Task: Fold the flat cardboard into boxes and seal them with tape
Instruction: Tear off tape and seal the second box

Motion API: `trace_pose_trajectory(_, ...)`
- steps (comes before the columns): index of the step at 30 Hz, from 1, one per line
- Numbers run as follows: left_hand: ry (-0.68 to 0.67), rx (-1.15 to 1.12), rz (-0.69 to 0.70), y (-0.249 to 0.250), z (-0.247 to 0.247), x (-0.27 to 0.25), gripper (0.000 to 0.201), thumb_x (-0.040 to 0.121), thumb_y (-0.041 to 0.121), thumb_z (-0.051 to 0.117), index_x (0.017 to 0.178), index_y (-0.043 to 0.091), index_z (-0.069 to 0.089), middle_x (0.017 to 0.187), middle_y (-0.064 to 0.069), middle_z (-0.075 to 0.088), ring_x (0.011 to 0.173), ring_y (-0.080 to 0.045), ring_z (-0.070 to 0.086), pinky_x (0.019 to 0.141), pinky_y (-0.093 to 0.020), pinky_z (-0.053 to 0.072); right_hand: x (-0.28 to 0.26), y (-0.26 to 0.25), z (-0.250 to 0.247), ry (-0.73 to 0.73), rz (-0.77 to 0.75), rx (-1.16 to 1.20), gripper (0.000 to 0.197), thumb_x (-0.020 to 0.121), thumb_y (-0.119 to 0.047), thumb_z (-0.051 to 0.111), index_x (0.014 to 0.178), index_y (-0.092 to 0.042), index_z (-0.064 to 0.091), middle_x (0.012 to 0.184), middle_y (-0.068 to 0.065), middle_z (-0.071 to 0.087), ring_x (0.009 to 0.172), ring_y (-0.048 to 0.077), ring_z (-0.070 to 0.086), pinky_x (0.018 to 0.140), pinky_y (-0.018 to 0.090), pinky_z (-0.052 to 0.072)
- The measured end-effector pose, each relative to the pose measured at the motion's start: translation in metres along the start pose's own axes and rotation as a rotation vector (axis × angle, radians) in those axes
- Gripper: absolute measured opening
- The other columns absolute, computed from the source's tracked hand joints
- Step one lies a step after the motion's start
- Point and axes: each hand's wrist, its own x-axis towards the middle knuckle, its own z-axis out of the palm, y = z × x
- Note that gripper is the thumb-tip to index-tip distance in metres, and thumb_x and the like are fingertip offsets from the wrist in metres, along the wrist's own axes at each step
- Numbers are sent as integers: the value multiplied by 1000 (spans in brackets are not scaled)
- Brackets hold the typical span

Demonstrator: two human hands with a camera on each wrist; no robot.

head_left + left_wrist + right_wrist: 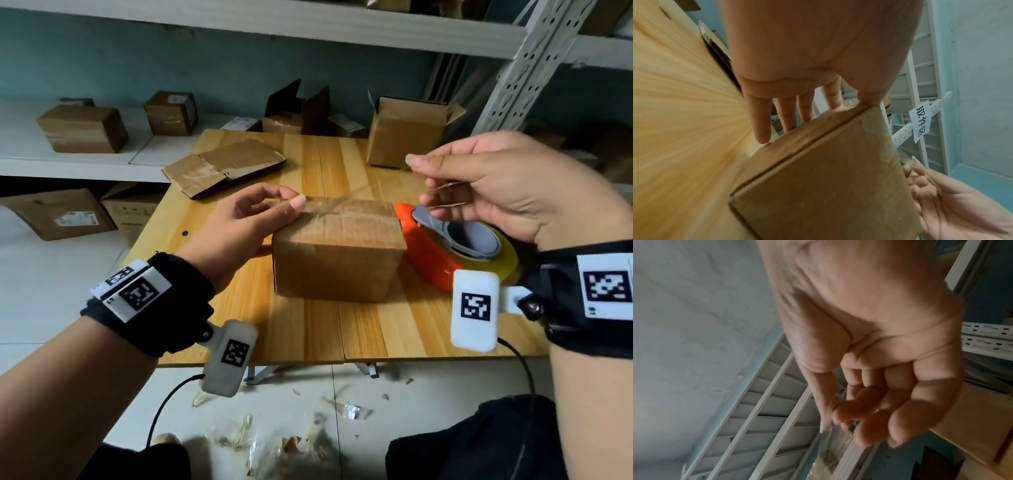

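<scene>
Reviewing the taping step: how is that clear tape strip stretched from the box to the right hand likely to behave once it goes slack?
The tape strip looks thin and transparent, so probably floppy. It already shows wrinkles near the box, suggesting it creases and sticks to itself easily. The right hand pinches one end, likely keeping it taut.

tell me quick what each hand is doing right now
Left hand: thumb pressing a clear tape strip onto the closed brown cardboard box, fingers straight behind it.
Right hand: pinching the strip's free end, raised.
</scene>
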Motion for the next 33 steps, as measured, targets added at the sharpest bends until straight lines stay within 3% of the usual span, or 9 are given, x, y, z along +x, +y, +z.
trace_pose_trajectory(3, 59, 7, 2, -2, 4, 1, 30, 93, 45, 70, 109, 19, 70, 93, 4, 74, 82, -10, 69, 73, -31, 57, -3, -5, 4, 1, -62, 85, 32, 69, -32, 84, 94, -14, 81, 68, -1, 68, 67, 15, 70, 66, 32, 60)
trace_pose_trajectory(8, 119, 23, 20, -4, 8, 4, 29, 99, 34, 70, 115, 10, 71, 93, 1, 74, 80, -10, 67, 65, -26, 56, -9, -18, 18, -40, -199, 207, 50, 72, -32, 81, 119, -15, 73, 71, -4, 68, 69, 12, 70, 65, 28, 61)
trace_pose_trajectory(14, 130, 17, 56, -9, 10, 3, 25, 99, 29, 70, 114, 10, 71, 97, -3, 73, 78, -11, 65, 59, -22, 54, -13, -27, 51, -75, -368, 310, 30, 95, -22, 76, 124, -14, 69, 79, -2, 69, 75, 13, 67, 64, 27, 53)
trace_pose_trajectory(21, 136, 5, 68, -10, 12, 0, 16, 99, 33, 69, 108, 19, 71, 103, -11, 75, 83, -17, 66, 67, -30, 55, -11, -13, 79, -56, -350, 553, 10, 98, -21, 73, 107, -21, 68, 76, -7, 59, 66, 10, 56, 55, 25, 41)
trace_pose_trajectory(25, 230, -39, 49, -15, 11, 2, 32, 92, 34, 78, 111, 17, 59, 109, -10, 74, 92, -21, 72, 72, -38, 60, 1, 17, 92, 33, -284, 677, 10, 100, -18, 70, 107, -17, 63, 74, -8, 55, 59, 7, 42, 52, 21, 33)
trace_pose_trajectory(27, 268, -27, 36, -16, 9, 3, 38, 88, 39, 83, 98, 17, 54, 101, -9, 68, 95, -25, 74, 78, -50, 63, 6, 26, 94, 97, -290, 715, 11, 100, -16, 71, 107, -15, 63, 74, -7, 53, 58, 7, 39, 52, 21, 34)
trace_pose_trajectory(29, 235, 68, 48, -14, 8, 0, 42, 88, 49, 81, 85, 14, 56, 89, -8, 67, 85, -23, 70, 84, -58, 61, 9, 29, 95, 123, -311, 730, 10, 100, -15, 71, 104, -14, 62, 73, -5, 51, 57, 8, 36, 51, 21, 32)
trace_pose_trajectory(31, 203, 138, 53, -11, 8, -3, 55, 90, 55, 76, 84, 3, 59, 83, -8, 69, 78, -20, 66, 83, -58, 61, 10, 30, 95, 129, -324, 730, 9, 100, -14, 71, 102, -14, 61, 71, -5, 48, 55, 8, 34, 49, 21, 30)
trace_pose_trajectory(33, 203, 147, 73, -8, 10, -5, 54, 93, 52, 74, 87, 0, 59, 84, -8, 69, 78, -20, 65, 81, -56, 62, 12, 30, 94, 119, -318, 747, 10, 100, -14, 70, 103, -14, 61, 70, -5, 48, 54, 8, 32, 48, 21, 29)
